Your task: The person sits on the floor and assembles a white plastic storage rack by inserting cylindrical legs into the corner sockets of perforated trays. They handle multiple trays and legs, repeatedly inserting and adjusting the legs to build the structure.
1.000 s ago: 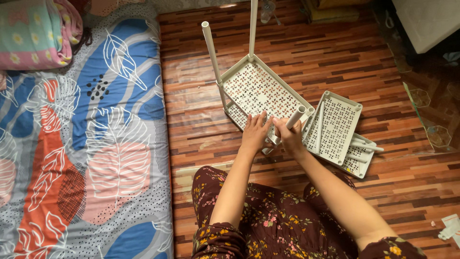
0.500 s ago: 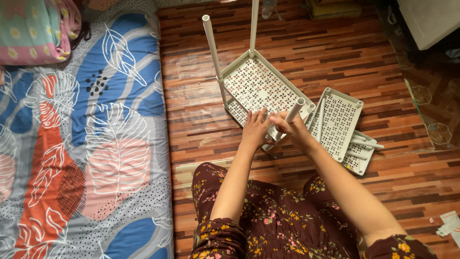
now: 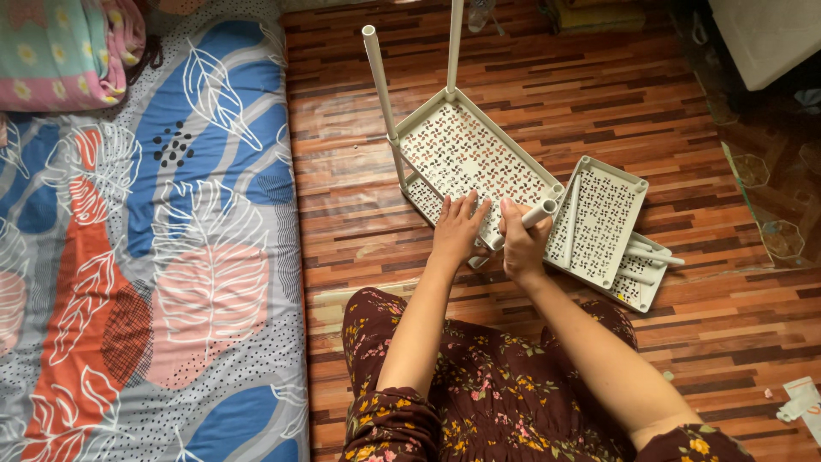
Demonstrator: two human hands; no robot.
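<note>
A white plastic rack (image 3: 462, 145) with perforated shelves stands on the wooden floor in front of me, two upright poles (image 3: 379, 77) rising from its far corners. My left hand (image 3: 457, 227) lies flat on the near edge of the top shelf, fingers spread. My right hand (image 3: 523, 244) grips a short white tube (image 3: 540, 212) at the shelf's near right corner. My arms reach out over my lap in a dark floral dress.
Two more perforated white trays (image 3: 599, 218) lie stacked to the right, with loose white tubes (image 3: 654, 255) on them. A leaf-patterned mattress (image 3: 145, 257) covers the left side. A folded blanket (image 3: 68, 51) sits top left. Paper scraps (image 3: 800, 398) lie bottom right.
My left hand has moved from the shelf's near corner to lie flat on its edge. My right hand has tilted the white tube at the near right corner.
</note>
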